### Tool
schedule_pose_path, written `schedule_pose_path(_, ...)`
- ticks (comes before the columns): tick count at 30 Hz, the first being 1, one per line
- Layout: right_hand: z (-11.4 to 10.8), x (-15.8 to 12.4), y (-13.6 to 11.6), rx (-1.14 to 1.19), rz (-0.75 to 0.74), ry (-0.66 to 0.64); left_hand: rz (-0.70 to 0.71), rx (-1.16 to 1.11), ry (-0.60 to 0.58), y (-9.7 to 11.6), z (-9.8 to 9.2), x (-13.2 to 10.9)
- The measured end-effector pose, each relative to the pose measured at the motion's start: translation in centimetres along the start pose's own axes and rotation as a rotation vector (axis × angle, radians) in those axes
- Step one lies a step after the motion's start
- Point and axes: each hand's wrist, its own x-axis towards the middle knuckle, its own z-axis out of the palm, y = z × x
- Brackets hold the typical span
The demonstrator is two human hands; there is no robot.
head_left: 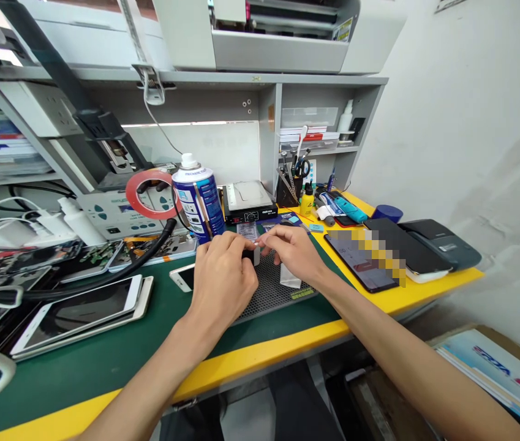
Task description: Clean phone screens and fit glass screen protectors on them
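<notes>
My left hand (225, 272) is closed, its thumb and fingers pinched above the dark perforated mat (266, 294). Close against it, my right hand (294, 251) also pinches, and the fingertips of both hands nearly meet. Whatever lies between them is too small to make out. A white-edged phone (181, 277) sticks out from beneath the left hand, which hides most of it. Under the right wrist, a small white sheet or packet (290, 278) rests on the mat. Just beyond the fingers lies a clear packet (247, 230).
A blue spray can (198, 199) stands behind my left hand, beside a flat heating plate unit (249, 201). Tablets (85, 312) and circuit boards crowd the left. At right are a yellow bottle (307, 200), a dark tablet (356, 260) and a black device (441, 242).
</notes>
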Motion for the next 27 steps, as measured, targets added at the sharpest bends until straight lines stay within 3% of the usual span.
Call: schedule_pose_path(27, -0.16, 0.06, 0.02, -0.072, -0.037, -0.027, -0.013, 0.016, -0.021, 0.06, -0.11, 0.05)
